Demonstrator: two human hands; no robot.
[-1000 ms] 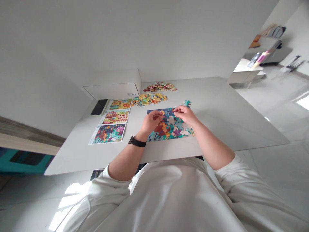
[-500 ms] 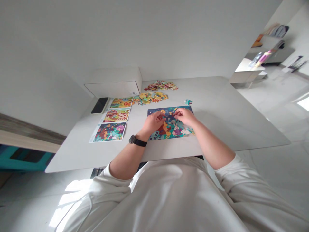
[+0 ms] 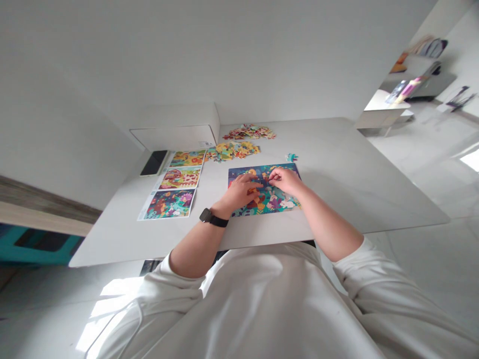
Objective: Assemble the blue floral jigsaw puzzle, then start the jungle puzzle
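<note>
Dark blue and teal, the puzzle [image 3: 275, 200] lies flat on the white table [image 3: 344, 164], directly in front of the seated person and near the table's front edge. A white rabbit shows at its lower right. Both hands are over its upper half, and their fingertips are near each other but apart.

Left hand [image 3: 241, 192]: palm down over the puzzle's left part, fingers extended and loosely spread, unclenched; no piece seen in its grasp. A black watch [image 3: 214, 218] is on that wrist. Right hand [image 3: 285, 181]: at the upper right part, fingers curled, thumb and forefinger drawn together. From where I stand, I cannot tell whether a piece is pinched between them.

Just beyond the puzzle's far right corner lie a few teal pieces [image 3: 292, 157]. Farther back is a yellow pile [image 3: 235, 151] of loose pieces, and behind that a red pile [image 3: 249, 132], near the wall.

To the puzzle's left, well apart from it, three printed pictures form a column: a yellow scene [image 3: 187, 158] at the back, a farm scene [image 3: 180, 178] in the middle, a dark scene [image 3: 171, 203] in front. A phone [image 3: 153, 163] lies left of the rear one. Behind these stands a white box [image 3: 174, 138].
</note>
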